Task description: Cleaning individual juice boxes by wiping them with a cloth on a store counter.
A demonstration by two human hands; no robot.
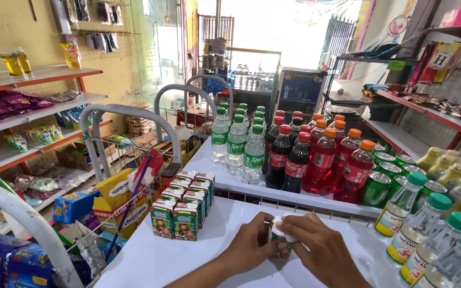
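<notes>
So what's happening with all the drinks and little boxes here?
A person in a small shop holds one small juice carton on a white counter with both hands: left hand at its side, right hand pressing a white cloth on top. More juice cartons stand in rows nearby, with soda bottles behind.

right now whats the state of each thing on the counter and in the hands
small carton: upright, held between both hands
left hand: gripping the carton's side
right hand: on the carton's top
juice cartons: upright, packed in rows
soda bottles: upright, capped
green cans: upright, unopened
</notes>
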